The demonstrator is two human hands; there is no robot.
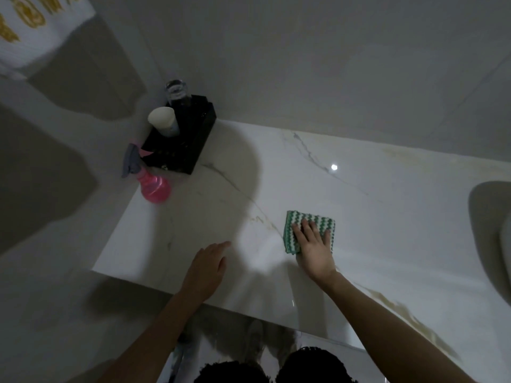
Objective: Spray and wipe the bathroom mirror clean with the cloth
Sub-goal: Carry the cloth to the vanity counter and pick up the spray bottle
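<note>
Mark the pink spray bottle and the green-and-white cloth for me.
pink plastic spray bottle [155, 189]: head view, on its round body.
green-and-white zigzag cloth [297, 218]: head view, on the bare upper left part.

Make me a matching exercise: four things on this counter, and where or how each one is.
Things:
1. spray bottle
2. cloth
3. left hand
4. black tray

States:
A. under the right hand
B. in the back left corner, holding cups
C. pink, beside the tray
D. open, holding nothing

Pairs: 1-C, 2-A, 3-D, 4-B
</note>
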